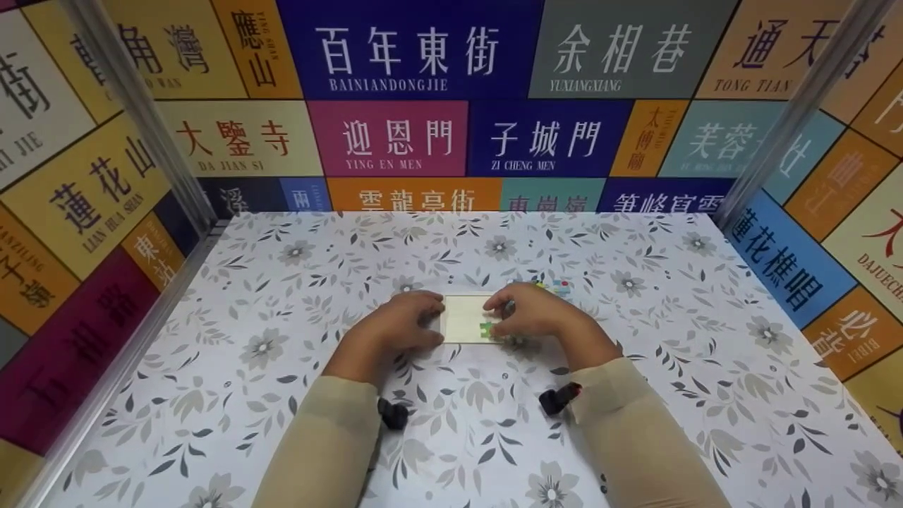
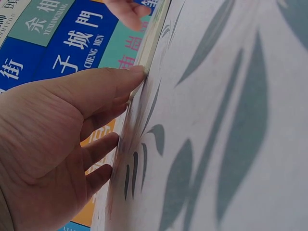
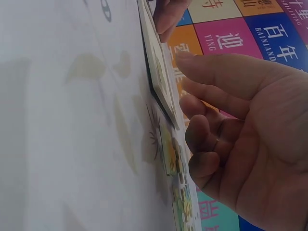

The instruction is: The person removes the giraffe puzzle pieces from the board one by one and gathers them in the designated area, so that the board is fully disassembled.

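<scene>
A pale, shallow rectangular puzzle board lies flat on the table, with a green jigsaw piece near its front right corner. My left hand rests at the board's left side. The left wrist view shows the thumb extended to the board's edge, the other fingers loosely spread beside it. Over the board's right end is my right hand, its thumb tip beside the green piece in the head view. In the right wrist view its fingers are loosely bent with nothing between them and the thumb.
Several colourful jigsaw pieces lie beyond the board's right end, partly hidden by the right hand in the head view. A floral cloth covers the table. Panels with large lettering stand behind and at both sides.
</scene>
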### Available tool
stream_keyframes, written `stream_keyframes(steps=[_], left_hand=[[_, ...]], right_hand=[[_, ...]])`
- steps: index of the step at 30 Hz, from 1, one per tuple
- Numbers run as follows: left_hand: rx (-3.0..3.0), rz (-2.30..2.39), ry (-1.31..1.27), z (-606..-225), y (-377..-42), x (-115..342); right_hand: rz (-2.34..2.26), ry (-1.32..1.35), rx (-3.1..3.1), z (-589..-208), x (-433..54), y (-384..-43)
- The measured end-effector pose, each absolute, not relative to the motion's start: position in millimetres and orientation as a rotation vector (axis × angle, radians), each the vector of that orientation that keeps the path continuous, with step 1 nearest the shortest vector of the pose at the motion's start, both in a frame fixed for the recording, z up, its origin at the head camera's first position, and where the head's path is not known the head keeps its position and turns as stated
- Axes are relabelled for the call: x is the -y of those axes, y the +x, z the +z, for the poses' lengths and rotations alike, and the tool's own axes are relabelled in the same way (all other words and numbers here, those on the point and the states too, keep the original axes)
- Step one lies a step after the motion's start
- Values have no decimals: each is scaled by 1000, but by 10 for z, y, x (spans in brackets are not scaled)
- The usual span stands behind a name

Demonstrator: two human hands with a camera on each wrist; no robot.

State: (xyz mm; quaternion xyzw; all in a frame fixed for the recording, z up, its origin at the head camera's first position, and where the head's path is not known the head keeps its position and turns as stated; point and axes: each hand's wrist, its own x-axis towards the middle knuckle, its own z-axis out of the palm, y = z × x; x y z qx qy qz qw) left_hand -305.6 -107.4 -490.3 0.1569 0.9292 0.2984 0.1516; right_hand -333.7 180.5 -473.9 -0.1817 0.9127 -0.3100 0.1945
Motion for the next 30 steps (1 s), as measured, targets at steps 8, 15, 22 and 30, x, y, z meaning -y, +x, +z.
stream_keyframes(steps=[8, 15, 22, 30], left_hand=[[-2663, 868, 445, -4900, -3050, 1074], [-2654, 865, 431, -4916, -3073, 1086], [-2654, 854, 426, -4923, -3084, 1083], [-2657, 856, 463, -4900, -3063, 1081]], right_hand=[[-831, -494, -2554, -4770, -1788, -3317], [-817, -485, -2551, -4773, -1759, -3321], [-825, -430, -2546, -4758, -1732, -3293], [-859, -472, -2523, -4766, -1743, -3302]])
